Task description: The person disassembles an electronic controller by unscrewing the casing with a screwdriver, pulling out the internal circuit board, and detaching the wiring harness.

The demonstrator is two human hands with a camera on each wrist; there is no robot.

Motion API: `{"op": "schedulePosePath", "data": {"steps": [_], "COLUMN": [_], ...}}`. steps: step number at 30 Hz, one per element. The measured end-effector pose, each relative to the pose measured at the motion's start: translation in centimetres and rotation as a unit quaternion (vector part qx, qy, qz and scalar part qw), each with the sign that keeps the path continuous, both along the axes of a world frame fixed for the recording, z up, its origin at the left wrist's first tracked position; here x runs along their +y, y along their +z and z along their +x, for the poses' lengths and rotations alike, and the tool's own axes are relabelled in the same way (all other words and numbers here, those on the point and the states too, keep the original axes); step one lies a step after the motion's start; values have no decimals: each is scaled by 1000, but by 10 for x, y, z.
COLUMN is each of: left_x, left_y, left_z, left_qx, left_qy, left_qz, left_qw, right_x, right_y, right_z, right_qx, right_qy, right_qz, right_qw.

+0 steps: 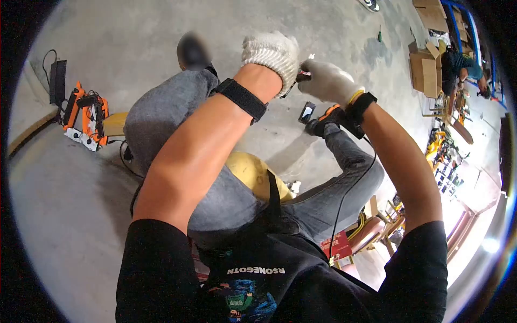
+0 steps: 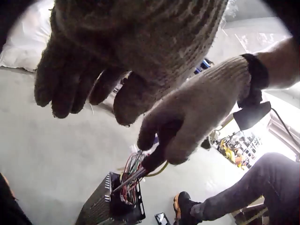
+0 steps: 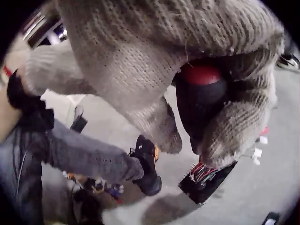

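Right grip [image 1: 329,82] clasps a screwdriver [image 3: 199,108] by the wired metal case [image 2: 96,202], likely dismantling it; next, loose left grip [image 1: 272,53] should brace.

Cannot see the tip of the red-and-black tool [image 3: 195,112] past the right hand [image 3: 154,51] in the right wrist view, nor the whole metal case [image 2: 98,204], cut off in the left.

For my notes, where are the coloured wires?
In the left wrist view, coloured wires bunch at the dark box, low, left of centre, below the right hand.
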State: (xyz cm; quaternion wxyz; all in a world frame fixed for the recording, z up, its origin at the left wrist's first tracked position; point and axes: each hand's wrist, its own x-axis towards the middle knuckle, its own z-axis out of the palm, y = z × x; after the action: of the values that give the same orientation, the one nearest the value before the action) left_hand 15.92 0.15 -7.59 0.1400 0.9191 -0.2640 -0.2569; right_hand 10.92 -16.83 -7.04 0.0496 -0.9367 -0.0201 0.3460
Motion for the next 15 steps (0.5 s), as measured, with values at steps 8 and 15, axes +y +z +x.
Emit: {"op": "schedulePosePath", "data": {"steps": [8, 15], "left_x": [-10, -10], "left_y": [-5, -7], "left_z": [-18, -15], "left_qx": [-38, -13], "left_qy": [-24, -37], "left_qz": [14, 1], "left_qw": [999, 999], "right_x": [22, -26], "right_y": [0, -33], "right_z": [-18, 13], "right_qx": [-45, 75], "right_qy": [181, -25], "right_qz": [-65, 46], "right_qw": [980, 996]}}
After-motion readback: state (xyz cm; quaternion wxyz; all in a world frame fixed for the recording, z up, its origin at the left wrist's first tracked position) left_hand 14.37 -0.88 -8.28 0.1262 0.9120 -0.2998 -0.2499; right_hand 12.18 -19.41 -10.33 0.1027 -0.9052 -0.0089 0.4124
